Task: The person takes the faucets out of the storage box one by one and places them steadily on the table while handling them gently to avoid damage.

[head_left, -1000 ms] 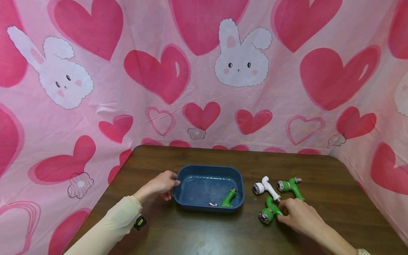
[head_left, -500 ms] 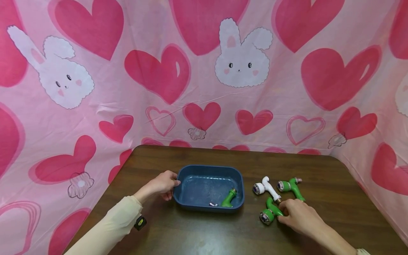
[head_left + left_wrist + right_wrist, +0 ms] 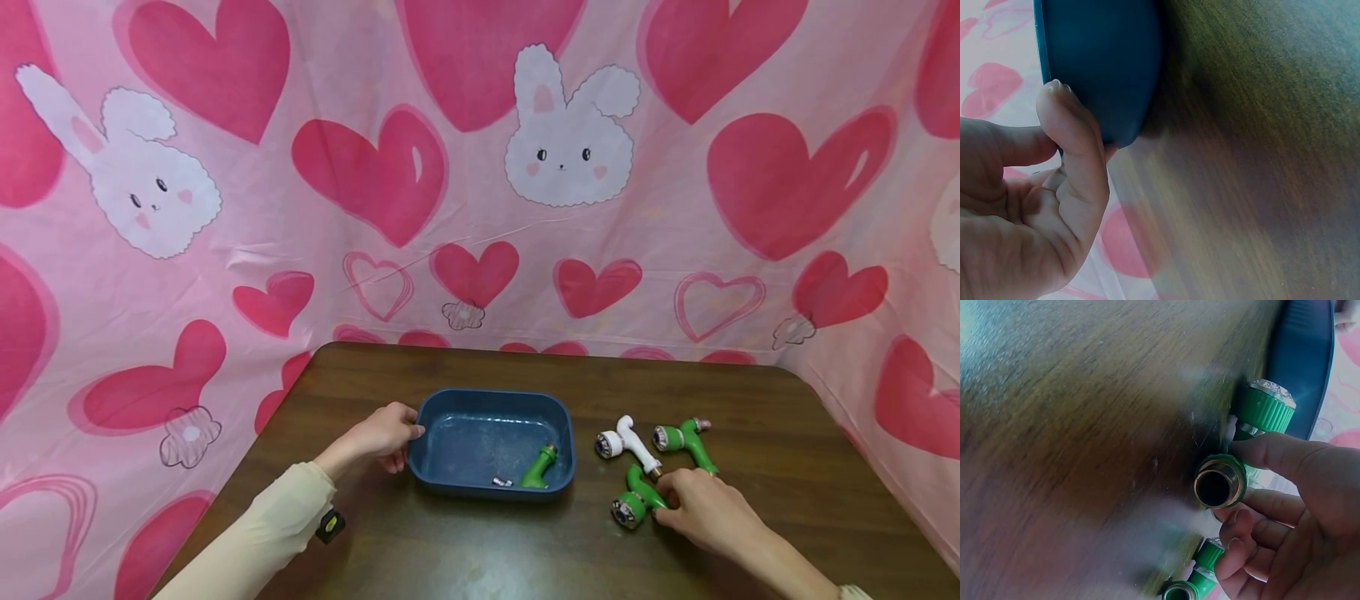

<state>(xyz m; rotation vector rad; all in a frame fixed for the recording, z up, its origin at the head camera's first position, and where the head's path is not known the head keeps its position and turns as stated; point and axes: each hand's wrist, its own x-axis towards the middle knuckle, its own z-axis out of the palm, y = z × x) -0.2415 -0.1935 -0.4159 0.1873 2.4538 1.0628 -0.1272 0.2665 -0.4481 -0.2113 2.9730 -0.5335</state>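
My left hand (image 3: 386, 435) pinches the left rim of a blue plastic basin (image 3: 491, 492); in the left wrist view, thumb and fingers bend over its wall (image 3: 1097, 62). Right of the basin, my right hand (image 3: 708, 504) holds the pipe end of a green faucet (image 3: 636, 493) lying on the table. The right wrist view shows its round threaded opening (image 3: 1215, 486) between thumb and fingers. Inside the basin lies another green faucet (image 3: 536, 471), partly hidden by the front wall, beside a small shiny piece (image 3: 502, 481) of unclear kind.
Behind the held faucet lies a white faucet (image 3: 630, 443). A further green faucet (image 3: 688, 442) is close to its right, its end near my right hand. Everything stands on a brown wooden table (image 3: 420, 550), with pink heart-printed cloth (image 3: 480, 208) hanging around its back and sides.
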